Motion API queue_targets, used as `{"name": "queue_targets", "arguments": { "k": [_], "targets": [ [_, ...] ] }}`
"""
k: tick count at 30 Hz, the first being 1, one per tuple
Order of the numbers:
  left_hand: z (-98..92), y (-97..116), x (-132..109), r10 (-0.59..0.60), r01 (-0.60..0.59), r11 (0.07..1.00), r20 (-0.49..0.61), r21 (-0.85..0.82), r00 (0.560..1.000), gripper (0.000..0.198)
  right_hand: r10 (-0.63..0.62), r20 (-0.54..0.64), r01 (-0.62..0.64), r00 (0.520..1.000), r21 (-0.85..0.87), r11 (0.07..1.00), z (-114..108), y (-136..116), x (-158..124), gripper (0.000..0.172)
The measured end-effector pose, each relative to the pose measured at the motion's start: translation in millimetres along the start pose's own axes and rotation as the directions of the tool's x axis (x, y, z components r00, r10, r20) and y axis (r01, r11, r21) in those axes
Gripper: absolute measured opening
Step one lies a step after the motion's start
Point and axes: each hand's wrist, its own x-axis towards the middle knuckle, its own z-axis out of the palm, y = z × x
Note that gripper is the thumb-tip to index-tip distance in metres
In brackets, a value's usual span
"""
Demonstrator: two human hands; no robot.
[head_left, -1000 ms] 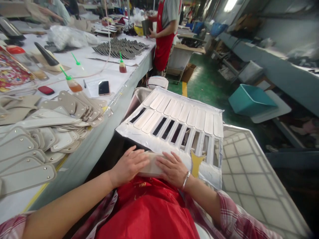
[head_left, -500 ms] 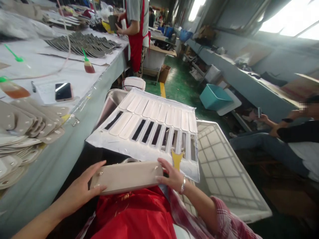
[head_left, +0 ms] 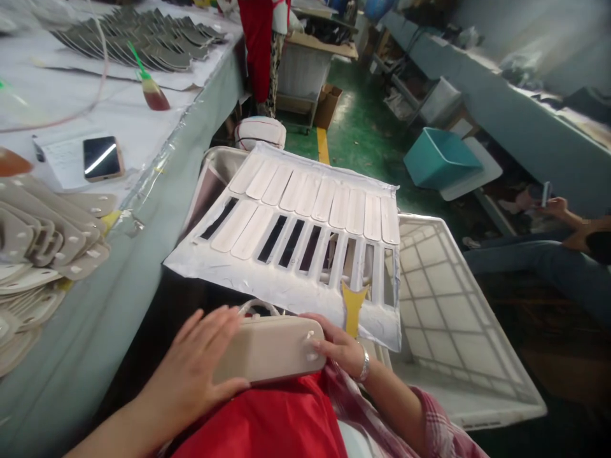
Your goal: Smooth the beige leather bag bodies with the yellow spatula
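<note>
Beige padded piece (head_left: 272,353) is right over the red apron (head_left: 286,420), at 6 o'clock in the view. Right hand (head_left: 340,346) has its 3 o'clock end pinched, thumb on the face; left hand (head_left: 198,356) lies fingers spread over the 9 o'clock end, can't tell if it's actually gripping. I'd back both ends evenly, keep it level, press with flat fingers, and keep that right thumb off the pale nubs. Clock from the piece: slotted white board (head_left: 286,245) at 12, close, so lift clear of its near edge; yellow cutout (head_left: 353,310) on its 2 o'clock corner could get knocked. White crate (head_left: 451,305) at 3. Table (head_left: 138,254) edge at 10, stacked pieces (head_left: 48,232) on it, phone (head_left: 102,158) beyond. Glue-type bottle (head_left: 153,94) at 11, tip risk only if reaching that way.
</note>
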Motion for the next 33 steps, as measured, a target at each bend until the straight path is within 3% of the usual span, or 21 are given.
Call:
{"name": "queue_targets", "arguments": {
  "k": [2,6,12,15,18,21,25,28,30,33],
  "targets": [
    [7.8,27.1,25.2,0.183,-0.182,0.983,0.054,-0.019,0.982,0.084,0.014,-0.049,-0.013,0.999,0.021,1.0,2.2,3.2,1.1,0.054],
    [20.0,60.3,55.4,0.105,-0.102,0.994,0.094,-0.038,0.99,0.077,0.032,-0.136,-0.027,0.99,0.037,0.999,7.9,7.2,-1.9,0.05],
    [21.9,56.8,55.9,0.061,-0.057,0.997,0.089,-0.05,0.994,0.069,0.002,-0.105,-0.006,0.994,-0.032,0.999,4.9,2.0,-1.4,0.048],
    [22.7,56.8,56.5,0.065,-0.062,0.997,0.085,-0.036,0.994,0.069,-0.03,-0.152,-0.014,0.988,-0.276,0.961,2.6,-2.9,3.5,0.041],
    [22.5,60.9,58.9,0.059,-0.056,0.998,0.078,-0.039,0.995,0.07,-0.052,-0.203,-0.067,0.978,-0.534,0.843,2.3,-9.4,8.0,0.034],
    [18.2,61.5,59.1,0.077,-0.07,0.995,0.096,-0.071,0.992,0.077,-0.022,-0.185,-0.108,0.983,-0.663,0.741,1.8,-19.1,10.0,0.033],
    [2.6,37.7,41.9,0.133,-0.121,0.988,0.14,-0.097,0.981,0.081,-0.017,-0.121,-0.094,0.992,-0.84,0.535,0.7,-37.1,10.9,0.052],
    [-13.5,3.3,13.0,-0.011,0.027,0.996,0.169,-0.091,0.986,0.071,-0.078,-0.026,-0.002,0.997,-0.954,0.3,7.2,-50.7,15.4,0.069],
    [-22.6,-17.0,-6.9,-0.141,0.178,0.97,0.215,-0.163,0.966,0.061,-0.051,0.064,0.071,0.997,-0.983,0.17,18.3,-58.8,23.4,0.065],
    [-28.3,-32.1,-25.0,-0.252,0.326,0.882,0.244,-0.341,0.937,0.054,0.071,0.153,0.148,0.986,-0.987,0.066,43.3,-69.4,43.5,0.061]
  ]
}}
